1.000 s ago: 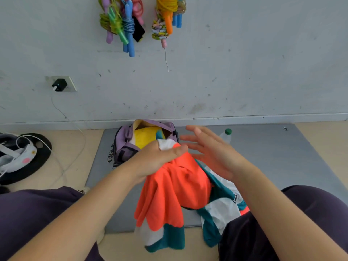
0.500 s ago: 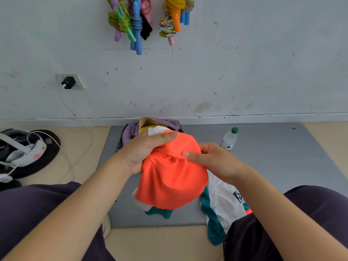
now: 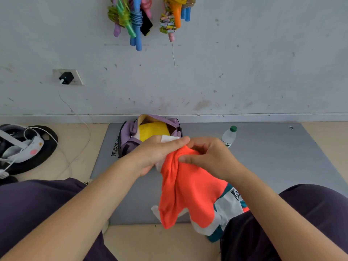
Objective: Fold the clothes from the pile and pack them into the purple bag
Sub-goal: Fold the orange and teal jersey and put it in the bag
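**Q:** On the grey mat [image 3: 263,166] at the foot of the wall, what is happening?

**A:** A seated person, legs in dark purple trousers at either side, holds an orange, white and teal garment [image 3: 190,191] up over the mat. Both hands meet at its top edge.

**Q:** How do the hands hold it?

**A:** The left hand [image 3: 160,153] has its fingers curled round a bunched white and orange part of the cloth. The right hand [image 3: 209,157] pinches the orange fabric between thumb and fingers, just beside the left. The cloth hangs down from them, and its lower end rests against the right thigh.

**Q:** Where is the bag?

**A:** The purple bag [image 3: 130,136] stands open on the mat's far edge, close to the wall and just beyond the left hand. Something yellow [image 3: 153,129] lies inside it.

**Q:** What else is around?

**A:** A small plastic bottle with a green cap [image 3: 229,136] stands on the mat, to the right of the bag. Bundled skipping ropes [image 3: 135,21] in many colours hang on the wall above. A black charger [image 3: 65,78] sits in a wall socket at left, its white cable trailing to the floor.
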A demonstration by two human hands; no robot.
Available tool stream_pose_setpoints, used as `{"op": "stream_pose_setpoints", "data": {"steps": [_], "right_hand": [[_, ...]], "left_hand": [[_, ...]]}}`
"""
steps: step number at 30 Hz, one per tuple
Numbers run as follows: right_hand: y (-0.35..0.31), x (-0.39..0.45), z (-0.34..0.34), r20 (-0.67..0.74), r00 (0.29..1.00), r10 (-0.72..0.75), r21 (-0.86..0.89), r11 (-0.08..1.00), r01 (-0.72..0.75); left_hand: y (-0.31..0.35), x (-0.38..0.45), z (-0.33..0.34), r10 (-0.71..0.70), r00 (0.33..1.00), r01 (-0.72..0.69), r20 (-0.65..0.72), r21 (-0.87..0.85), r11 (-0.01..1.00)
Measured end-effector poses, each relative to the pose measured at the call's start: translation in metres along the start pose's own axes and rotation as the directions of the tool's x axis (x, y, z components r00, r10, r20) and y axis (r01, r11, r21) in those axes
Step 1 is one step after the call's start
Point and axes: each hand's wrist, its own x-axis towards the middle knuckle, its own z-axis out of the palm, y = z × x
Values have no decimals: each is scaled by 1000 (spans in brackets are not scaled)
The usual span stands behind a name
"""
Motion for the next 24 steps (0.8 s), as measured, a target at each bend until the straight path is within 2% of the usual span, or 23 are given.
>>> {"op": "stream_pose_setpoints", "data": {"steps": [3, 7, 11, 13, 15, 18, 20, 22, 24], "right_hand": [[0, -1, 1, 24, 998, 65, -6, 998, -65], [-2, 0, -4, 48, 987, 150, 82, 985, -154], [1, 2, -11, -37, 969, 245, -12, 969, -245], [6, 2, -14, 21, 952, 305, -58, 951, -304], [9, 0, -11, 166, 927, 335, 14, 939, -342], [10, -1, -1, 289, 924, 251, 188, 931, -312], [8, 0, 1, 248, 949, 195, 315, 910, -269], [2, 2, -6, 138, 976, 170, 394, 895, -211], [-1, 4, -17, 25, 988, 153, 362, 920, -152]], "left_hand": [[-1, 1, -3, -41, 999, 41, -35, -17, 999], [1, 1, -8, -22, 998, 10, -60, -194, 981], [12, -5, -14, 68, 998, -67, -11, -368, 927], [16, -8, -16, 86, 996, -74, 13, -393, 917], [18, -11, -15, 106, 994, -89, 24, -372, 924], [22, -12, -14, 134, 991, -135, -26, -316, 939], [19, -8, -19, 94, 986, -128, -135, -274, 953], [18, -5, -25, 71, 971, -108, -227, -154, 982], [15, -2, -32, 109, 971, -103, -212, 41, 994]]}}
